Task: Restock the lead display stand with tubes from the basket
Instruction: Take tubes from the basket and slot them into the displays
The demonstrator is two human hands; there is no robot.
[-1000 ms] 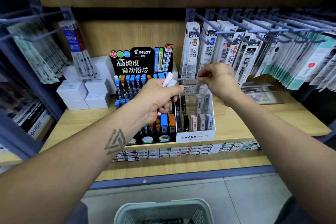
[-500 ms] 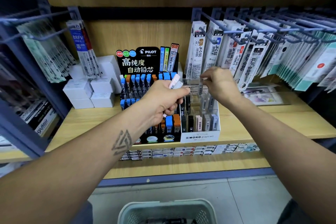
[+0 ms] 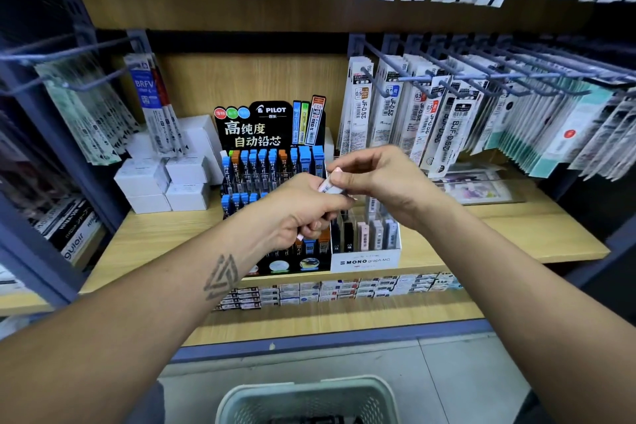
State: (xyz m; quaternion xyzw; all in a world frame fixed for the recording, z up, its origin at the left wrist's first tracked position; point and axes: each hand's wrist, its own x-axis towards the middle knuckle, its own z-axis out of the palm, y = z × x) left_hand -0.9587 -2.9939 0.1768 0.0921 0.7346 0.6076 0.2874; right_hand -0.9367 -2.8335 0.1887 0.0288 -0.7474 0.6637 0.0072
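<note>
Frame centre: left hand [image 3: 303, 213] grips pale tubes [image 3: 325, 184]; right hand [image 3: 382, 179] pinches one's top, above MONO stand [image 3: 365, 260].

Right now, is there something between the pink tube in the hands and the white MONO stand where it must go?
Nothing visible blocks it. Both the left hand and the right hand hold the pink tube just above the MONO stand, whose slots are open on top. The black Pilot stand sits beside it, not across the path.
</note>
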